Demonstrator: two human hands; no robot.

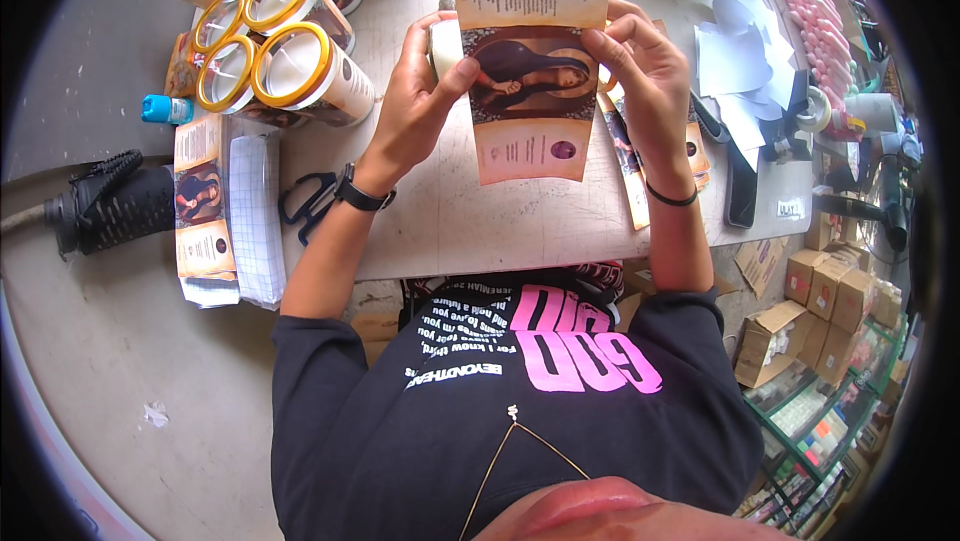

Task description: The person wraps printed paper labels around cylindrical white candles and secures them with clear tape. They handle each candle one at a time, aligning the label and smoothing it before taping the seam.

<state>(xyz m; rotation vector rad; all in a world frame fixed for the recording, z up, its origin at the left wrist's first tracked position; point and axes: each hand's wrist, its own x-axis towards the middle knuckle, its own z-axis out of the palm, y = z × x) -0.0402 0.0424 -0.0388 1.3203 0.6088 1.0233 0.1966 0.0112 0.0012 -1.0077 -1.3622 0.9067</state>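
On my feed, the left hand and right hand grip the printed sheet against a pale jar above the worktop; uneven pressure could crease or skew it. Farther left, an elbow's nudge could topple crowded candles.

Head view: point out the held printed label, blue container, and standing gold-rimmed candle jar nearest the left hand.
Printed label (527, 71): head view, on its middle picture panel.
Blue container (157, 109): head view, on its side.
Gold-rimmed candle jar (338, 91): head view, on its outer wall.
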